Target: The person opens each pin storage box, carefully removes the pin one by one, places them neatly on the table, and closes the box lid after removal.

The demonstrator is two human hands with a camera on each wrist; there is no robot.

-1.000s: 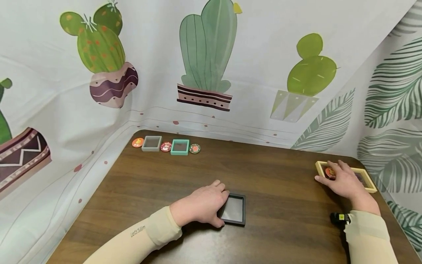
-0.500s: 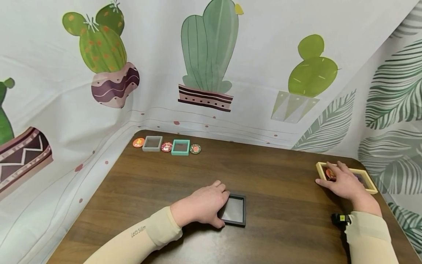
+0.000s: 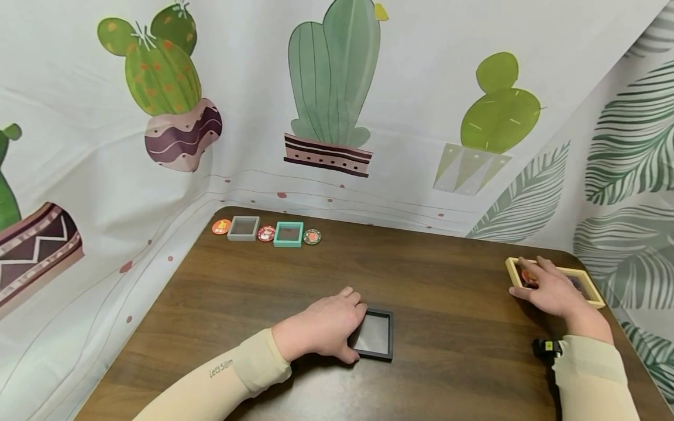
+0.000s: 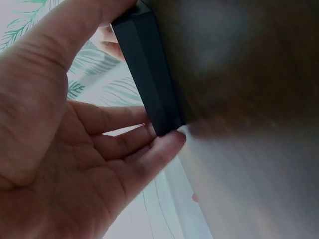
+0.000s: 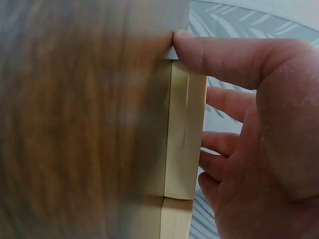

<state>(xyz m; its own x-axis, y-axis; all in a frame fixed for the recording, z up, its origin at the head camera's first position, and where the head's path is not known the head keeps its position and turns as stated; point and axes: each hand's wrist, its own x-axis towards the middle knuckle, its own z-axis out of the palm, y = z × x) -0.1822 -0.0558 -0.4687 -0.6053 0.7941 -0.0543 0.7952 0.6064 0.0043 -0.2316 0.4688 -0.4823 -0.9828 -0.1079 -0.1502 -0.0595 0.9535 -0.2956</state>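
My left hand (image 3: 329, 324) grips a small black square display frame (image 3: 391, 334) by its left part, thumb at the near edge and fingers at the far edge. The frame lies flat on the table, its clear middle showing pale. In the left wrist view the thumb and fingertips meet the black frame's side (image 4: 147, 69). At the back right, my right hand (image 3: 553, 295) spans a yellow display frame (image 3: 511, 272), thumb at its near left corner. A red-orange chip (image 3: 528, 279) shows inside it. A second yellow frame (image 3: 595, 292) adjoins it on the right, partly hidden by the hand.
Along the back left edge stand an orange chip (image 3: 221, 227), a grey frame (image 3: 243, 238), a red chip (image 3: 266, 234), a teal frame (image 3: 288, 244) and a green chip (image 3: 312, 236). A printed cloth (image 3: 411, 105) hangs behind the wooden table (image 3: 421, 275).
My right hand has shifted very slightly to the right at the yellow frame. The left hand and black frame have stayed in place.
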